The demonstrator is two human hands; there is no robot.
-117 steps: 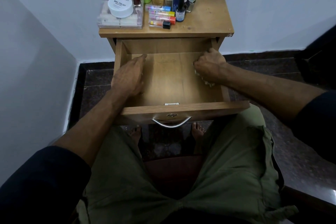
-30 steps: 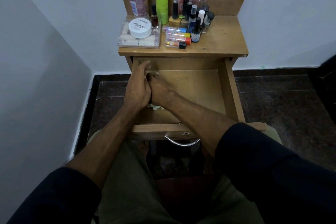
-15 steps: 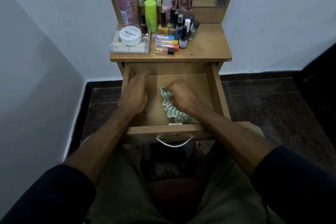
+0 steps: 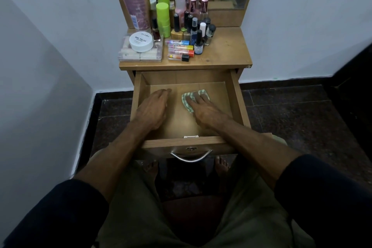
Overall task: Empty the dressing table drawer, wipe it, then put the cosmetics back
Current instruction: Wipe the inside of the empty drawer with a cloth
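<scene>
Wiping step underway: right hand (image 4: 203,109) lies flat, fingers straight, pressing a green-checked cloth (image 4: 188,100) onto the drawer (image 4: 234,98) floor, toward the back and right of centre. Left hand (image 4: 154,109) is also flat, fingers extended, palm down on the drawer floor to the left, holding nothing; probably just bracing

Drawer is pulled out in full and has nothing in it but the cloth and both hands. Cosmetics (image 4: 193,32) all sit on the dressing table top (image 4: 227,50), crowded on the left half: white nail polish jar (image 4: 141,41) on a clear box (image 4: 141,54), green tubes (image 4: 162,18), small bottles, lip tubes (image 4: 180,50) lying flat

Handling, judged:
- cloth looks soft and limp, bunches easily; flat palm pressure suits it better than a pinch
- small glass bottles look fragile, top-heavy and packed close; take each by the body, not the cap, one at a time
- lying tubes look light and may roll
- clear box probably lifts best from both ends

Wipe not finished by the look of it; refill not started
</scene>
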